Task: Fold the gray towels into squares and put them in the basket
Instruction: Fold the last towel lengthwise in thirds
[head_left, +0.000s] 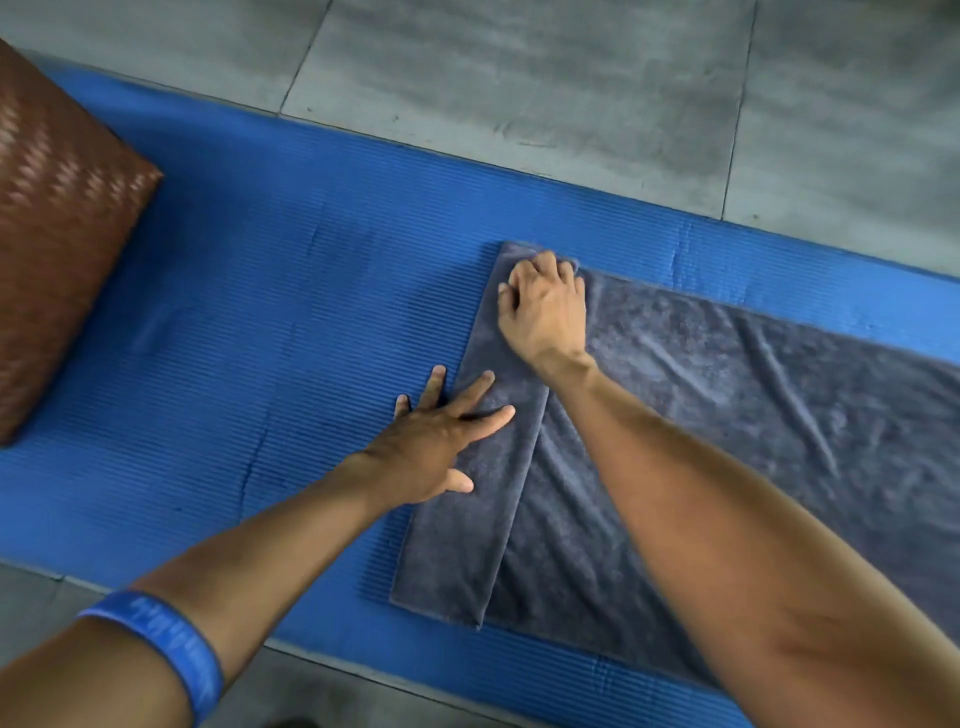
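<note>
A gray terry towel (701, 415) lies on a ribbed blue foam mat (260, 312), its left edge folded over. The left hand (431, 441) presses flat, fingers spread, on that fold. The right hand (543, 306) seems to pinch the far corner with curled fingers. A brown woven basket (57, 228) stands well apart at left.

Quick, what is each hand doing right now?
Left hand: open, fingers flat on the towel.
Right hand: closed, gripping the towel's far corner.
</note>
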